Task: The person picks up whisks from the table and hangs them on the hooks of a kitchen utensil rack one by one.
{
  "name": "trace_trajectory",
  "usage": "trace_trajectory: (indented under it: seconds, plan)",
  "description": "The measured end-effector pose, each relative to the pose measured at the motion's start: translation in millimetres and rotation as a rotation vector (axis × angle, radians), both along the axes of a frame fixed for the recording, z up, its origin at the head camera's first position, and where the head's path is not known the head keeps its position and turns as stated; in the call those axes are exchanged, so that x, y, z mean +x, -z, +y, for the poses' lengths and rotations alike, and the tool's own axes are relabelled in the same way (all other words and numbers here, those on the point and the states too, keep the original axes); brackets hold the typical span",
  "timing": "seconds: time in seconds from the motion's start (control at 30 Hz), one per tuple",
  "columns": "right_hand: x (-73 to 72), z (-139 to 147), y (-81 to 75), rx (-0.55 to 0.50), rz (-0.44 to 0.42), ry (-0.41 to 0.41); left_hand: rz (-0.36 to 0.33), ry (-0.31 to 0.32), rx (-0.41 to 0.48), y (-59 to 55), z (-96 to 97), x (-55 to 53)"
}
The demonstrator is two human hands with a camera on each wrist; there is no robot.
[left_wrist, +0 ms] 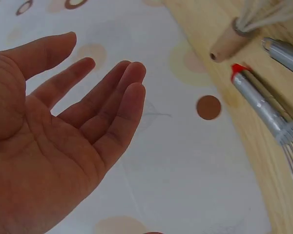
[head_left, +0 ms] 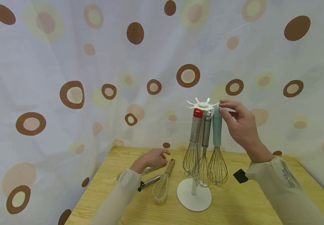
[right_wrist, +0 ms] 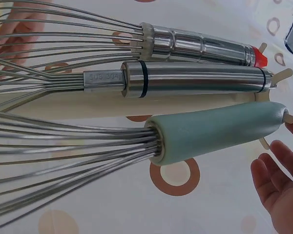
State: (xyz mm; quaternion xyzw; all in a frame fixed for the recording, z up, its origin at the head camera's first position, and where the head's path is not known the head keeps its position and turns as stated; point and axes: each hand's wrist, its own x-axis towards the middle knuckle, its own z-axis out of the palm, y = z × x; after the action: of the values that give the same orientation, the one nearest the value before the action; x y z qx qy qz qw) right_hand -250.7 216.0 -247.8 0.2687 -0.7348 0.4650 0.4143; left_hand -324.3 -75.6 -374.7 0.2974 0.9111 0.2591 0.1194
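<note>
A light-blue-handled whisk (head_left: 217, 128) hangs by its handle top from a prong of the white rotating rack (head_left: 203, 104). My right hand (head_left: 239, 123) is at that handle top, thumb and forefinger apart and close to the prong tip; the other fingers are loosely bent in the right wrist view. Beside it hang a steel-handled whisk (right_wrist: 198, 79) and a steel whisk with a red cap (right_wrist: 200, 46). My left hand (left_wrist: 83, 131) hovers palm-up, fingers relaxed and holding nothing, near a wooden-handled whisk (head_left: 163, 184) lying on the table.
Two more steel-handled whisks lie by the left forearm, one being the red-ended whisk (left_wrist: 261, 105), the other a plain steel whisk (head_left: 152, 180). The rack's round white base (head_left: 194, 204) stands on the wooden table (head_left: 235, 206). A dotted curtain (head_left: 150, 56) hangs behind.
</note>
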Motion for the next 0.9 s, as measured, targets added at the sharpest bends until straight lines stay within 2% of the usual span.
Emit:
trace_trajectory:
  seconds: [0.07,0.17,0.3,0.47,0.7,0.9]
  plan:
    - [-0.4,0,-1.4,0.008,-0.016,0.024,0.014,0.008,-0.052,9.9,-7.6,-2.1]
    - [-0.5,0,-3.3,-0.006,-0.057,0.031,-0.015,-0.007,-0.095,22.9,-16.5,-4.0]
    - [-0.6,0,-4.5,-0.033,-0.120,0.017,-0.063,-0.039,-0.145,41.9,-23.2,-5.0]
    - [-1.9,-1,-4.6,-0.051,-0.168,-0.013,-0.065,-0.054,-0.211,64.2,-27.6,-6.0]
    - [-1.9,-2,-4.7,-0.067,-0.194,-0.034,-0.104,-0.096,-0.256,79.8,-32.9,-9.0]
    - [-1.5,-2,-3.5,-0.077,-0.203,-0.040,-0.101,-0.098,-0.261,90.8,-38.1,-12.0]
